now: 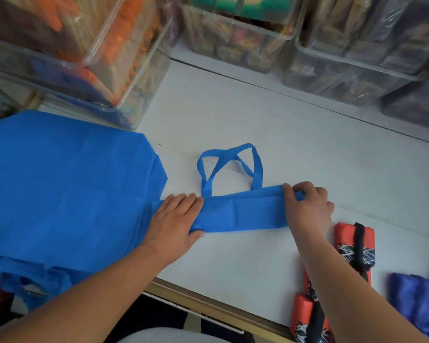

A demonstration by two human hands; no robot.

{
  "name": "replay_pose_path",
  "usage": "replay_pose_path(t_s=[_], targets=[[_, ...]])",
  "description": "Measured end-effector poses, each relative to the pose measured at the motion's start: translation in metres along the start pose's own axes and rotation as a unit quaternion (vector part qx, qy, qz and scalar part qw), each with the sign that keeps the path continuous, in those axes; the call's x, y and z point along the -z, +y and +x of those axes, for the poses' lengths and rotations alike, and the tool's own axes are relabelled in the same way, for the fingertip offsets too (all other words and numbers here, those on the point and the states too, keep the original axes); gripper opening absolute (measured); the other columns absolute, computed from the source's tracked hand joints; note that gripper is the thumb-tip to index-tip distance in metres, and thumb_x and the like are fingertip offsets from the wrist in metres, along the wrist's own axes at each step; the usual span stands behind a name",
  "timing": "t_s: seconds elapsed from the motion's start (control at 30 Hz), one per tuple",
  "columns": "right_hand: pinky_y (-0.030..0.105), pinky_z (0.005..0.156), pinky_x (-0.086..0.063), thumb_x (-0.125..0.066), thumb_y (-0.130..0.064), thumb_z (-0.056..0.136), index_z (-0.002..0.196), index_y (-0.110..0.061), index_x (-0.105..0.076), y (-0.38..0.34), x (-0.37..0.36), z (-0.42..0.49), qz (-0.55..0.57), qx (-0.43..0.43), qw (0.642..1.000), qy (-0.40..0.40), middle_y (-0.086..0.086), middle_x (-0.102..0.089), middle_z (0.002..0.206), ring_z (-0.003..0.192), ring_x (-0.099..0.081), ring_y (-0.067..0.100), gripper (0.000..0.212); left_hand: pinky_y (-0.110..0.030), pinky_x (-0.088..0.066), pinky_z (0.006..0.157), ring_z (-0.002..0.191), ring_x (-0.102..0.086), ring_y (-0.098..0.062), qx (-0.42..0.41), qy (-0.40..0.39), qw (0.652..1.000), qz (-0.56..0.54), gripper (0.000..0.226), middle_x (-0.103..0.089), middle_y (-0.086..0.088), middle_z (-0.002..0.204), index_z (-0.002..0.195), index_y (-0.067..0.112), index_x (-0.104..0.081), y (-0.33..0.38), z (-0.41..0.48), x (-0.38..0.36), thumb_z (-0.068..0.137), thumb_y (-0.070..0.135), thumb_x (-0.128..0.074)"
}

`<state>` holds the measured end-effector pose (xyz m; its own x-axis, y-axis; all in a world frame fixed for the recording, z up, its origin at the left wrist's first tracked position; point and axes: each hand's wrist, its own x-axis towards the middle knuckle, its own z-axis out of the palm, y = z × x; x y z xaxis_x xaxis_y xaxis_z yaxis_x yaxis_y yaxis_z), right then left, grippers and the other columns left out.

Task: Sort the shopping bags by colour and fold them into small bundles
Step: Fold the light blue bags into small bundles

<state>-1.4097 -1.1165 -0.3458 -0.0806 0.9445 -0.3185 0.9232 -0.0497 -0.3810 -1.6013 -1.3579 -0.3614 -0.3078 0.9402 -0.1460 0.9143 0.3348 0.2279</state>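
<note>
At the lower right, two red bundles (352,241) lie by the near edge of the surface (233,268). Your left hand (176,219) presses flat, fingers straight, on the folded blue bag (243,214) at centre. Your right hand (307,206) pinches its right end. Bare surface lies beyond its handles (230,162). Along the top, clear bins (124,78) hold blurred contents, orange at left, dark at right.

I've got one head view, wide-angle, looking forward and steeply down, close over the white table (258,125)
</note>
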Motion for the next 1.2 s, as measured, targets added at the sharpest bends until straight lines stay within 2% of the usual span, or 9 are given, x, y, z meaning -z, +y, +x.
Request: replay_pose_path(t_s=[0.27, 0.4, 0.53, 0.6, 0.67, 0.8, 0.9, 1.07, 1.2], targets=[[0.034, 0.08, -0.039, -0.066, -0.029, 0.093, 0.086, -0.02, -0.067, 0.022, -0.006, 0.004, 0.065, 0.058, 0.994, 0.068, -0.002, -0.064, 0.11, 0.1, -0.056, 0.031, 0.011, -0.051, -0.029, 0.12, 0.139, -0.043, -0.029, 0.0, -0.048, 0.998, 0.035, 0.066, -0.043, -0.005, 0.156, 0.155, 0.014, -0.041, -0.005, -0.005, -0.005, 0.103, 0.053, -0.03], [0.042, 0.091, -0.047, -0.069, -0.014, 0.086, 0.08, -0.012, -0.066, 0.037, -0.015, 0.007, 0.119, 0.078, 0.987, 0.074, 0.0, -0.068, 0.114, 0.105, -0.06, 0.034, 0.007, -0.051, -0.014, 0.125, 0.157, -0.011, -0.028, 0.024, -0.082, 0.995, 0.046, 0.066, -0.013, -0.005, 0.171, 0.163, 0.015, -0.017, -0.002, -0.018, -0.023, 0.106, 0.05, -0.019], [0.034, 0.099, -0.038, -0.059, -0.022, 0.097, 0.123, -0.026, -0.068, 0.042, -0.013, 0.008, 0.067, 0.166, 0.984, 0.023, -0.012, -0.061, 0.127, 0.116, -0.043, 0.028, 0.027, -0.048, 0.001, 0.125, 0.157, 0.014, -0.022, 0.038, -0.113, 0.992, 0.034, 0.068, 0.011, 0.0, 0.171, 0.163, 0.019, 0.002, -0.003, -0.017, -0.028, 0.106, 0.054, -0.011], [0.033, 0.096, -0.037, -0.051, -0.041, 0.1, 0.126, -0.033, -0.07, 0.049, -0.007, 0.011, -0.015, 0.266, 0.964, 0.011, -0.013, -0.061, 0.133, 0.115, -0.043, 0.033, 0.033, -0.046, 0.006, 0.125, 0.155, 0.021, -0.019, 0.032, -0.118, 0.992, 0.025, 0.068, 0.019, 0.003, 0.169, 0.162, 0.022, 0.009, -0.005, -0.017, -0.026, 0.105, 0.055, -0.009], [0.034, 0.098, -0.038, -0.055, -0.054, 0.098, 0.121, -0.032, -0.075, 0.06, 0.002, 0.017, -0.061, 0.338, 0.939, -0.019, -0.008, -0.062, 0.134, 0.114, -0.043, 0.036, 0.037, -0.045, 0.007, 0.125, 0.155, 0.023, -0.018, 0.033, -0.124, 0.991, 0.022, 0.068, 0.021, 0.006, 0.168, 0.161, 0.023, 0.011, -0.007, -0.017, -0.026, 0.105, 0.055, -0.009], [0.037, 0.093, -0.047, -0.062, -0.053, 0.095, 0.106, -0.026, -0.08, 0.07, 0.02, 0.029, -0.096, 0.41, 0.906, -0.045, -0.003, -0.066, 0.132, 0.108, -0.051, 0.033, 0.034, -0.042, 0.008, 0.124, 0.156, 0.018, -0.016, 0.034, -0.139, 0.99, 0.005, 0.067, 0.018, 0.009, 0.169, 0.163, 0.025, 0.006, -0.009, -0.016, -0.021, 0.105, 0.055, -0.009], [0.047, 0.087, -0.053, -0.056, -0.042, 0.094, 0.091, -0.018, -0.076, 0.063, 0.023, 0.032, -0.139, 0.479, 0.867, 0.009, 0.0, -0.071, 0.121, 0.11, -0.058, 0.034, 0.032, -0.038, 0.012, 0.124, 0.153, 0.024, -0.01, 0.027, -0.147, 0.988, -0.032, 0.068, 0.023, 0.014, 0.166, 0.16, 0.029, 0.011, -0.012, -0.015, -0.014, 0.1, 0.057, -0.002], [0.043, 0.092, -0.055, -0.061, -0.011, 0.096, 0.086, -0.014, -0.063, 0.051, 0.015, 0.026, -0.136, 0.526, 0.839, -0.029, 0.0, -0.064, 0.139, 0.128, -0.058, 0.03, 0.011, -0.038, 0.01, 0.125, 0.152, 0.026, -0.007, 0.027, -0.154, 0.987, -0.041, 0.069, 0.024, 0.016, 0.166, 0.161, 0.03, 0.011, -0.013, -0.014, -0.01, 0.099, 0.058, -0.002], [0.033, 0.066, -0.052, -0.065, -0.003, 0.09, 0.084, -0.013, -0.06, 0.047, 0.017, 0.027, -0.112, 0.511, 0.851, -0.041, -0.003, -0.066, 0.1, 0.095, -0.061, 0.028, 0.013, -0.039, 0.008, 0.126, 0.153, 0.023, -0.008, 0.033, -0.152, 0.987, -0.035, 0.069, 0.021, 0.015, 0.167, 0.162, 0.03, 0.009, -0.014, -0.014, -0.009, 0.099, 0.058, -0.002]])
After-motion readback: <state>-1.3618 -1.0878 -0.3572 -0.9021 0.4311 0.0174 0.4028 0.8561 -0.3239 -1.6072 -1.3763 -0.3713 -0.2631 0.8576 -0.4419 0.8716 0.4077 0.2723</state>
